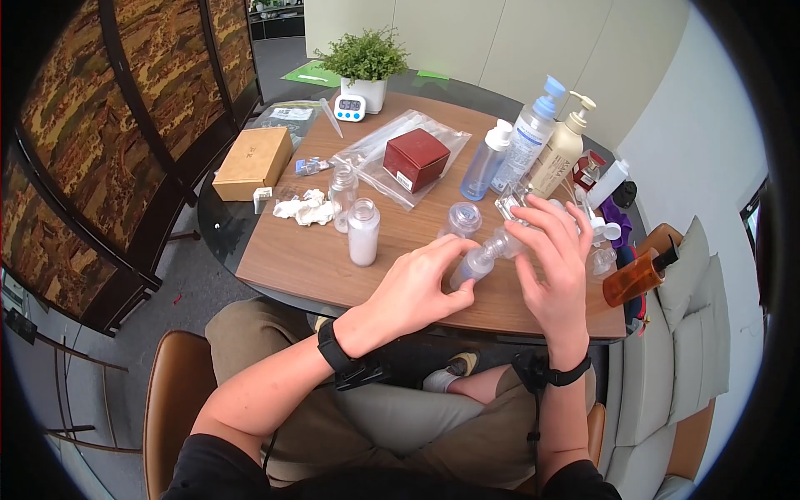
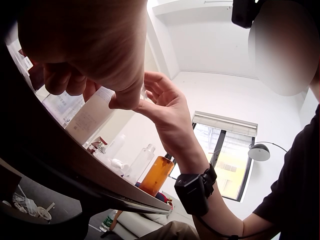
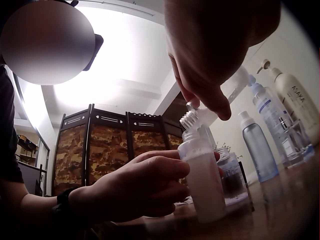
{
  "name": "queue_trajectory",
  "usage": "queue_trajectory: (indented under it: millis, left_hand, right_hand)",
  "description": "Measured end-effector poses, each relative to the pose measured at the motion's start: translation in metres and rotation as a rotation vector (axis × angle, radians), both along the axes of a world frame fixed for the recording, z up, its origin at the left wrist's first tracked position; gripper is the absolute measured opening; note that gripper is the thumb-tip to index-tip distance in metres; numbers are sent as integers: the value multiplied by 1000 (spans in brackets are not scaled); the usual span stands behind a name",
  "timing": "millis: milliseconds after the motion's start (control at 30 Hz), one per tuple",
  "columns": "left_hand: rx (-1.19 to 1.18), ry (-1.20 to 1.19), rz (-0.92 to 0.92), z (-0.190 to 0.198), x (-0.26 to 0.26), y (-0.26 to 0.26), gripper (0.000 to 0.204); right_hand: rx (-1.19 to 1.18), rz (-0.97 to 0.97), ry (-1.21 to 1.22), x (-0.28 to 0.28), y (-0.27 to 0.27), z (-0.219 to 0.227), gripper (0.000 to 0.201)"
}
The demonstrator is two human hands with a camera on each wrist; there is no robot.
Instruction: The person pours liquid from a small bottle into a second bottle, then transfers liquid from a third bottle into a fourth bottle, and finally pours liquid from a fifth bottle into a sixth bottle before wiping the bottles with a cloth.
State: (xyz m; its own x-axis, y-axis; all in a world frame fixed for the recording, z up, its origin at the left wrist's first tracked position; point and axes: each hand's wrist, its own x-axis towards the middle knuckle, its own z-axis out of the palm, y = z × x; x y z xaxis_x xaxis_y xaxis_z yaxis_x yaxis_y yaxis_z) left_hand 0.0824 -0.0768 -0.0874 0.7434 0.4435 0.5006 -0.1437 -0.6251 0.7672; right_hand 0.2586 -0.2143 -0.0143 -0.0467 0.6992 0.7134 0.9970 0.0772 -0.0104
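Black sleeve (image 1: 218, 467) at 7 o'clock, L hand (image 1: 417, 287) grips cloudy btl (image 3: 204, 190) over table (image 1: 321, 279), seemingly steadying it; R hand (image 1: 554, 258) pinches clear btl (image 1: 498, 244), tipped neck-down from 2 o'clock at its mouth.

Glare whitens the ceiling (image 3: 117, 60); the head view's edges curve, darkened.

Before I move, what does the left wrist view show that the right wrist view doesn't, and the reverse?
Only left wrist: the amber bottle, the window and the lamp.

Only right wrist: the folding screen, and the milky bottle in the left hand's grip, a ridged piece close above its mouth.

Both: left and right hands, and the pale ceiling.
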Motion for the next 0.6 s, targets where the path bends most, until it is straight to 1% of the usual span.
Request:
queue_trajectory:
  millis: [600]
  left_hand:
    - [7,6,1,1,-1,-1,48]
  right_hand:
    - [39,-7,-37,-2,2,-2,40]
